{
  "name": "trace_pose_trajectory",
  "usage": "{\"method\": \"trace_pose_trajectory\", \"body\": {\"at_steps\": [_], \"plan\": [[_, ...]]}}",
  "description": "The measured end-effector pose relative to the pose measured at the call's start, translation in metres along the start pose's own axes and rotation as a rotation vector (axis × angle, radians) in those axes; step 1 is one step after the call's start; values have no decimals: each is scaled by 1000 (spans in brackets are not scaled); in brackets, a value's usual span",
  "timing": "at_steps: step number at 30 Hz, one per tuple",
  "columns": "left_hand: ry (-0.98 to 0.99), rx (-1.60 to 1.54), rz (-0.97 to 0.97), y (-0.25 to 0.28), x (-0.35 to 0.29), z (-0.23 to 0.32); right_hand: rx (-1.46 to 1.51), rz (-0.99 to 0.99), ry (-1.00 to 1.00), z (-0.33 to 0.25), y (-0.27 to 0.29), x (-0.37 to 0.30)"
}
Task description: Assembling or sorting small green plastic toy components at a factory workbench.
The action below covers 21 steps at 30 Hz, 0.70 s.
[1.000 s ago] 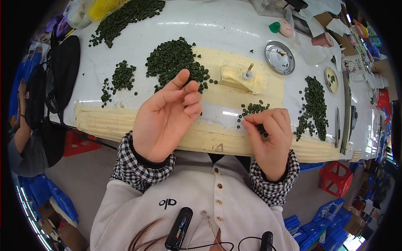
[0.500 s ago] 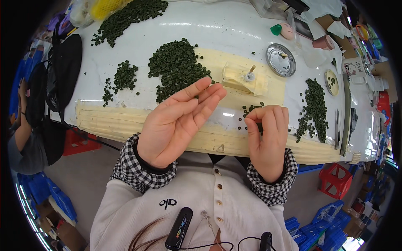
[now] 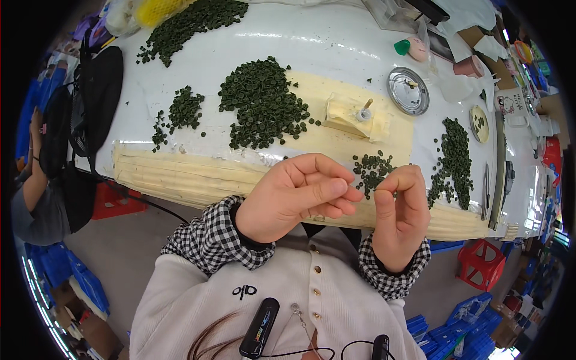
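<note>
My left hand [image 3: 294, 189] is over the table's front edge, fingers curled and the thumb laid along the index finger. Anything held there is too small or hidden to make out. Facing it, my right hand [image 3: 401, 219] has thumb and bent fingers in a pinch, its content hidden too. Just beyond both hands lies a loose scatter of small dark green round pieces [image 3: 373, 170]. A larger heap of dark green pieces [image 3: 264, 105] spreads farther left. Behind the scatter stands a block wrapped in cream tape [image 3: 353, 120], with a short upright peg [image 3: 365, 108] on it.
More green pieces form a right-hand pile [image 3: 456, 159], a small left pile [image 3: 185, 109] and a far pile [image 3: 192, 27]. A round metal lid [image 3: 408, 90], tweezers [image 3: 486, 191] and a black bag [image 3: 102, 102] lie about. A red stool [image 3: 481, 264] stands below right.
My left hand has come down and right from above the big heap, its extended fingers now curled. My right hand has shifted slightly right and lower, uncovering more of the loose scatter.
</note>
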<state>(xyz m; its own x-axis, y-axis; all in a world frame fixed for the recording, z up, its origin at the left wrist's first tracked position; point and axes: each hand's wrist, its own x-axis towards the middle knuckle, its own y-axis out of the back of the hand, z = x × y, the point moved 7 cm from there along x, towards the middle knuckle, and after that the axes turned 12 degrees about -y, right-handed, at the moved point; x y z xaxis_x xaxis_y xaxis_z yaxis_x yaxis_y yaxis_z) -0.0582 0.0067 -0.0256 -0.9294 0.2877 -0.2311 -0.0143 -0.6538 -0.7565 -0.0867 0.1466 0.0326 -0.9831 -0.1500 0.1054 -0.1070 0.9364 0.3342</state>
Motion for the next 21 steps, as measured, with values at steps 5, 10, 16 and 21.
{"method": "trace_pose_trajectory", "body": {"at_steps": [5,10,16,21], "plan": [[-108,226,-8,-3,0,9,44,-2,1,2,-1,-2],[-63,102,27,-4,2,7,55,-26,-35,3,-3,-2],[-62,38,-24,-3,2,2,142,-132,-69,8,-9,-1],[-44,-50,-47,-4,2,-1,174,-174,-48,10,-15,-2]]}}
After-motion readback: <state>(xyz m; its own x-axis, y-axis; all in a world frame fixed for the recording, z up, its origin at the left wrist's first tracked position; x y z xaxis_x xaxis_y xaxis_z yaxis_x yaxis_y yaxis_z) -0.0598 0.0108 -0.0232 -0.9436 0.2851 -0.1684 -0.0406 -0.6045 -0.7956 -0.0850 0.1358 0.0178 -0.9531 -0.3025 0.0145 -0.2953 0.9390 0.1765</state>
